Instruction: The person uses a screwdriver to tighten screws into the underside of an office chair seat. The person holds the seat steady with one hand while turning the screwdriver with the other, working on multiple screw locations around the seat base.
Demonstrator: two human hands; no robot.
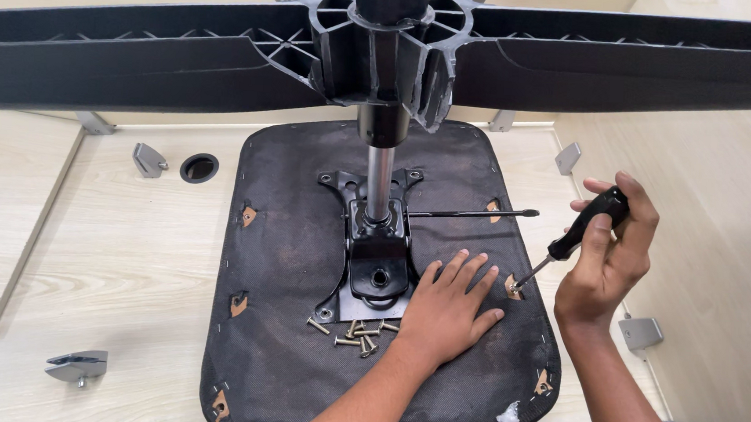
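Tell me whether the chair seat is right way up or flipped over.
Flipped over. The chair seat shows its black stapled underside with the metal mounting plate on top, and the gas cylinder and star base rise towards the camera.

Around the work I see a pale wooden desktop point(109, 245) with a round black cable hole point(199, 168). Grey metal brackets sit on it: one beside that hole point(148, 160), one at lower left point(76, 366), another at right point(641, 333).
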